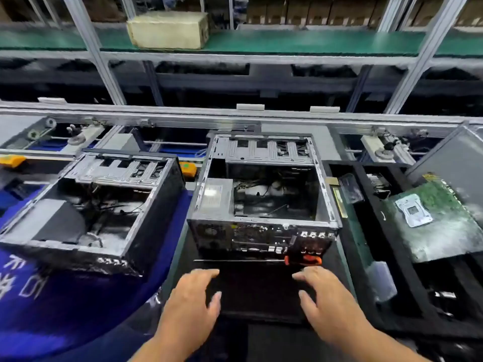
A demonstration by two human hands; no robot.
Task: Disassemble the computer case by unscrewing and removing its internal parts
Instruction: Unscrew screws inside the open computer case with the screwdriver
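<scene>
Hands hover spread and empty, left hand (192,296) and right hand (326,299), over the black mat's (261,296) near edge, screwdriver (261,260) and open computer case (264,194) just beyond, any labels blurred.

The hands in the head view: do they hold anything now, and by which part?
Nothing is held. The left hand and the right hand are open above the black mat; the screwdriver lies untouched beyond their fingertips.

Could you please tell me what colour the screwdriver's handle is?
Orange and black; the screwdriver shows best in the head view.
</scene>
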